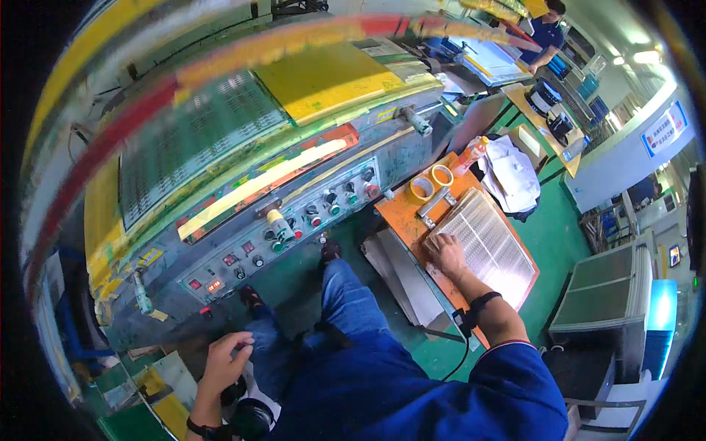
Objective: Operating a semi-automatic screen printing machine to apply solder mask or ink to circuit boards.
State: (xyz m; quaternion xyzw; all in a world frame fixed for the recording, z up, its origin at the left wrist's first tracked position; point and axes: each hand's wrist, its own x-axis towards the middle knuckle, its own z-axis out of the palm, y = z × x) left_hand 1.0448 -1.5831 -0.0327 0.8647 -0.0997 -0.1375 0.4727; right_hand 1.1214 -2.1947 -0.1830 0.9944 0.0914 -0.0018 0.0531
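Observation:
My right hand (447,255) rests at the left edge of a stack of silvery, finely patterned panels (489,239), its fingers bent over the top panel's edge. The panel still lies flat on the stack. This stack sits on an orange tabletop (403,209) to my right. Low on the left, my left hand (229,356) hangs beside my leg, fingers loosely curved and thumb apart, holding nothing. In front of me stands a printing machine with a control panel (323,209) of knobs and buttons. On its bed lie a green mesh screen (198,147) and a yellow board (323,81).
Tape rolls (421,189), a metal bar (437,206) and an orange bottle (471,153) sit behind the stack. White crumpled sheets (509,173) lie beyond. Racked panels (599,290) stand at right. A co-worker (546,37) stands at a far table. Red-and-yellow bars (294,37) cross overhead.

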